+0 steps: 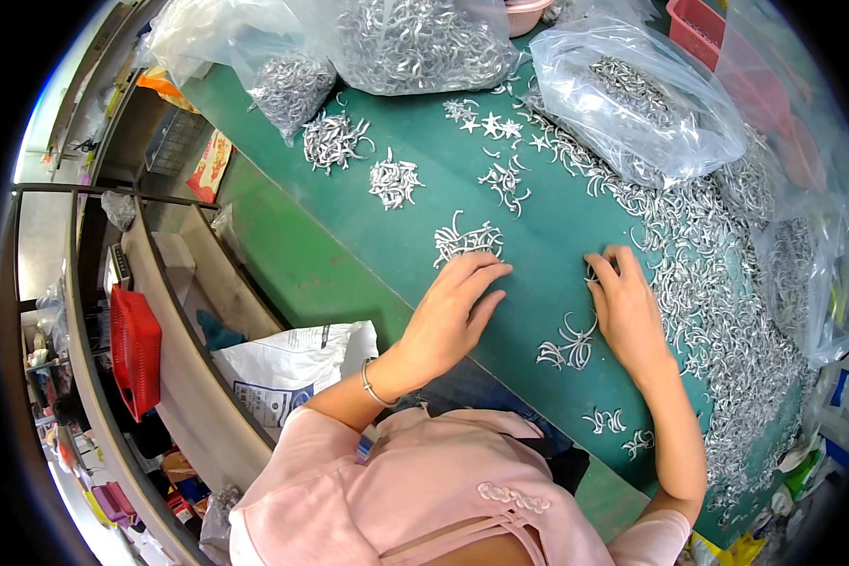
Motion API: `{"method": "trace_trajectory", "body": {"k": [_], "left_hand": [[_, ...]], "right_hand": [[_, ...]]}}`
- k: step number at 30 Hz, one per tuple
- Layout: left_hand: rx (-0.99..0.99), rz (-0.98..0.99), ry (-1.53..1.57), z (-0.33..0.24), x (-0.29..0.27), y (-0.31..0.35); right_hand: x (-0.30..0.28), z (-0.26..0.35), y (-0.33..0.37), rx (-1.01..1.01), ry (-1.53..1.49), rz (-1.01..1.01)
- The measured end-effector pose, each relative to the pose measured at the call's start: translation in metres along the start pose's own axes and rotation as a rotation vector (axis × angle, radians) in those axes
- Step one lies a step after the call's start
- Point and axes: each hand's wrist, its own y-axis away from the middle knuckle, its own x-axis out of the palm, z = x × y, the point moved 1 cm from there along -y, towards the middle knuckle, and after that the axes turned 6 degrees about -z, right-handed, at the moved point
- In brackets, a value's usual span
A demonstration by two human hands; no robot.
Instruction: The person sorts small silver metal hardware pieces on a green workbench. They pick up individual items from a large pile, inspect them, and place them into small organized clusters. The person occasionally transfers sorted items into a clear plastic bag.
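Note:
My left hand (457, 307) rests with fingers stretched and thumb apart at a small heap of curved silvery metal pieces (464, 238). Its fingertips touch the near side of that heap. To the right, my right hand (624, 311) has its fingers bent down toward the green tabletop (538, 283), close together at the tips. A bit of metal shows at those fingertips, too small to make out. Just below them lies a loose cluster of curved pieces (568, 344). Along the right side spreads a large mass of the same pieces (717, 292).
Other small heaps (395, 181) and star-shaped pieces (491, 124) lie farther back. Clear plastic bags of metal pieces (424, 42) stand along the far edge, another bag (641, 104) at the far right. Left of the table are shelves with a red basket (135, 354) and a white sack (297, 368).

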Motion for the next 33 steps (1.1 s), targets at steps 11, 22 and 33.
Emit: {"method": "trace_trajectory", "body": {"k": [11,22,33], "left_hand": [[-0.047,0.002,0.048,0.006,0.003,0.01],[-0.168,-0.025,0.118,0.005,-0.001,0.013],[0.084,-0.06,-0.339,0.011,0.001,-0.003]], "right_hand": [[0.009,0.02,-0.019,0.006,-0.204,0.112],[0.026,0.045,-0.013,-0.046,-0.284,0.127],[-0.006,0.05,0.032,-0.026,-0.119,0.102]]}}
